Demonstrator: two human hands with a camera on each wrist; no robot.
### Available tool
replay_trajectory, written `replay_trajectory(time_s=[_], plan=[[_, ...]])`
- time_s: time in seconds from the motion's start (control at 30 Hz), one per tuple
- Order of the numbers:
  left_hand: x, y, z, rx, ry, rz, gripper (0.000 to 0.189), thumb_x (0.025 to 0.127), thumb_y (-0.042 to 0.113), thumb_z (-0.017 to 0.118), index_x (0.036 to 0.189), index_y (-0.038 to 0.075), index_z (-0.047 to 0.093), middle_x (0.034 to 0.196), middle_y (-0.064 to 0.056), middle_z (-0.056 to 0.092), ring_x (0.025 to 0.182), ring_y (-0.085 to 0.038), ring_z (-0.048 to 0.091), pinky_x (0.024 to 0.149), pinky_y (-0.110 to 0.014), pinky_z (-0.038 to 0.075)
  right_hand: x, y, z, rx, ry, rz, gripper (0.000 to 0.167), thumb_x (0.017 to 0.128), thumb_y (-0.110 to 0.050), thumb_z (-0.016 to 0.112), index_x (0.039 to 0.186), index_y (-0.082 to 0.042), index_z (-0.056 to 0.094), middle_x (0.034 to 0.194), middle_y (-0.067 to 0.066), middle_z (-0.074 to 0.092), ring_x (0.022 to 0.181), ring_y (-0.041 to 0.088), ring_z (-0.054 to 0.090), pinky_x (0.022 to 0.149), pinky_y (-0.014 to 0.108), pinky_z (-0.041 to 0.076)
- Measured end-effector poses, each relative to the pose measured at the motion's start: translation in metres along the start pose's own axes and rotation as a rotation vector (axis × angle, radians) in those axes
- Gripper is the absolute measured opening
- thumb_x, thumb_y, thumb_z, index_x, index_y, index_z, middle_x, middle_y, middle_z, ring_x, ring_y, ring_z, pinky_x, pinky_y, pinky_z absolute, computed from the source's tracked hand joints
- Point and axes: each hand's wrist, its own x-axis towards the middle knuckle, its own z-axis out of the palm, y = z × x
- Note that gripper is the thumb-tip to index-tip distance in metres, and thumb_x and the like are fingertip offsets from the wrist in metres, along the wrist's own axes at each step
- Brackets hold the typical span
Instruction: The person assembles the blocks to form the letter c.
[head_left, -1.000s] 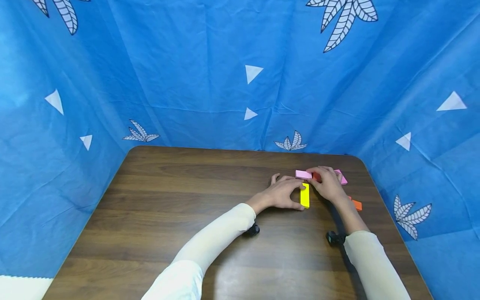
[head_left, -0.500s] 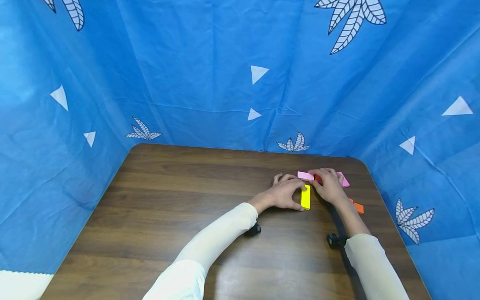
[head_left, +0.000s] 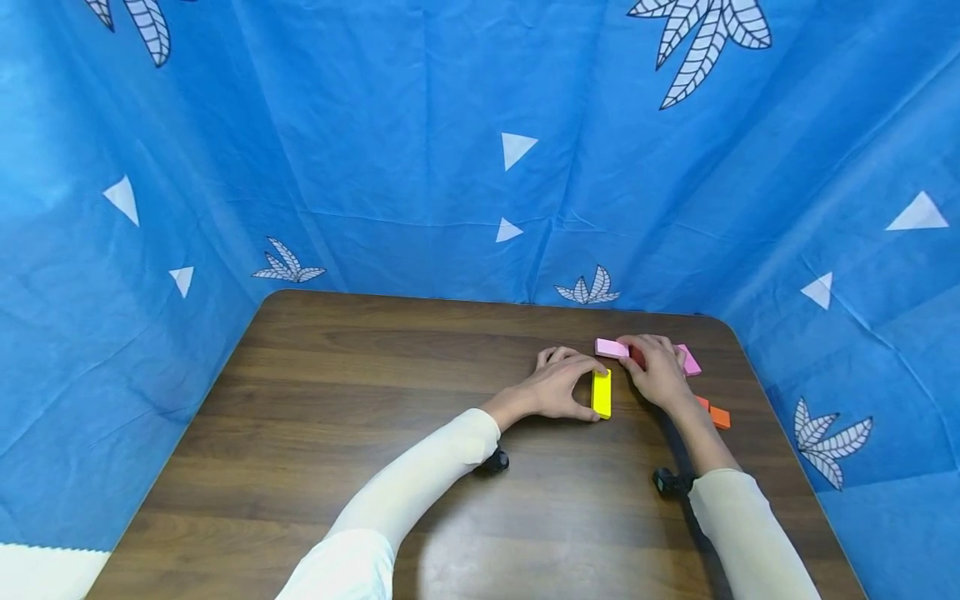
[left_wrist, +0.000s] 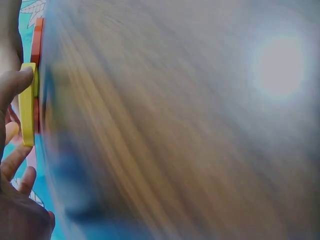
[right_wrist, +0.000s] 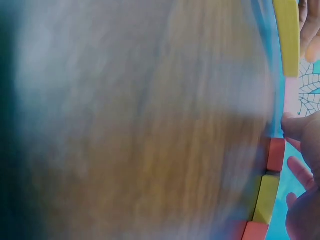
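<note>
My left hand (head_left: 551,387) pinches a yellow block (head_left: 602,396) lengthwise, thumb at its near end and a fingertip at its far end. The left wrist view shows this yellow block (left_wrist: 27,107) between thumb and finger. My right hand (head_left: 656,367) has thumb and forefinger at the right end of a light pink block (head_left: 611,348), and appears to pinch it. In the right wrist view the thumb lies against the pink block (right_wrist: 290,92). A red block (head_left: 637,357) shows between the right thumb and forefinger, partly hidden.
A darker pink block (head_left: 687,360) lies beyond the right hand. Red (head_left: 702,402) and orange (head_left: 720,417) blocks lie right of the right wrist. The right wrist view also shows another yellow block (right_wrist: 266,199). A blue curtain (head_left: 375,167) surrounds the wooden table (head_left: 337,417).
Over the last half second my left hand has drawn the yellow block a little to the left. The light pink block has shifted very slightly away; the right hand is nearly still.
</note>
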Motion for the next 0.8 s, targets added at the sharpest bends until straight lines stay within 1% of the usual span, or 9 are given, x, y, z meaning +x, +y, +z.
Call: replay_trajectory(time_s=[0.13, 0.27, 0.4, 0.53, 0.67, 0.8], plan=[[-0.011, -0.010, -0.007, -0.014, 0.014, -0.011, 0.075, 0.088, 0.056, 0.085, 0.153, 0.033, 0.055, 0.159, 0.012, 0.057, 0.147, -0.020, 0.042, 0.123, -0.058, 0.026, 0.002, -0.006, 0.003, 0.010, 0.018, -0.018, 0.035, 0.104, -0.012, 0.070, 0.139, -0.008, 0.067, 0.144, 0.024, 0.066, 0.137, 0.048, 0.046, 0.108, 0.073, 0.025], [-0.023, -0.021, -0.012, -0.023, 0.022, -0.026, 0.075, 0.088, 0.055, 0.085, 0.153, 0.033, 0.055, 0.159, 0.010, 0.058, 0.146, -0.020, 0.042, 0.124, -0.058, 0.026, 0.003, -0.010, 0.008, 0.022, 0.021, -0.041, 0.035, 0.105, -0.012, 0.069, 0.139, -0.006, 0.067, 0.143, 0.025, 0.066, 0.136, 0.048, 0.047, 0.110, 0.074, 0.026], [-0.034, -0.031, -0.014, -0.029, 0.037, -0.037, 0.074, 0.087, 0.056, 0.085, 0.151, 0.033, 0.056, 0.158, 0.009, 0.059, 0.146, -0.020, 0.042, 0.123, -0.060, 0.025, 0.003, -0.015, 0.012, 0.034, 0.009, -0.053, 0.035, 0.106, -0.011, 0.068, 0.140, -0.004, 0.066, 0.142, 0.026, 0.066, 0.136, 0.049, 0.048, 0.114, 0.071, 0.030], [-0.046, -0.042, -0.019, -0.041, 0.064, -0.052, 0.074, 0.085, 0.055, 0.087, 0.150, 0.033, 0.057, 0.157, 0.010, 0.060, 0.146, -0.020, 0.043, 0.122, -0.060, 0.026, 0.005, -0.022, 0.016, 0.050, 0.007, -0.087, 0.034, 0.107, -0.011, 0.066, 0.139, -0.001, 0.066, 0.140, 0.027, 0.066, 0.136, 0.049, 0.049, 0.116, 0.069, 0.035], [-0.061, -0.053, -0.027, -0.078, 0.091, -0.056, 0.074, 0.085, 0.052, 0.088, 0.149, 0.032, 0.059, 0.157, 0.009, 0.060, 0.146, -0.022, 0.044, 0.121, -0.060, 0.027, 0.008, -0.030, 0.021, 0.070, 0.005, -0.118, 0.033, 0.107, -0.010, 0.066, 0.138, 0.000, 0.067, 0.139, 0.027, 0.067, 0.135, 0.049, 0.052, 0.117, 0.068, 0.037], [-0.078, -0.062, -0.036, -0.091, 0.097, -0.052, 0.075, 0.084, 0.050, 0.089, 0.150, 0.031, 0.058, 0.158, 0.008, 0.059, 0.146, -0.022, 0.043, 0.121, -0.062, 0.026, 0.009, -0.035, 0.023, 0.082, -0.032, -0.118, 0.034, 0.108, -0.012, 0.064, 0.140, -0.001, 0.065, 0.140, 0.026, 0.066, 0.135, 0.047, 0.054, 0.119, 0.066, 0.040]])
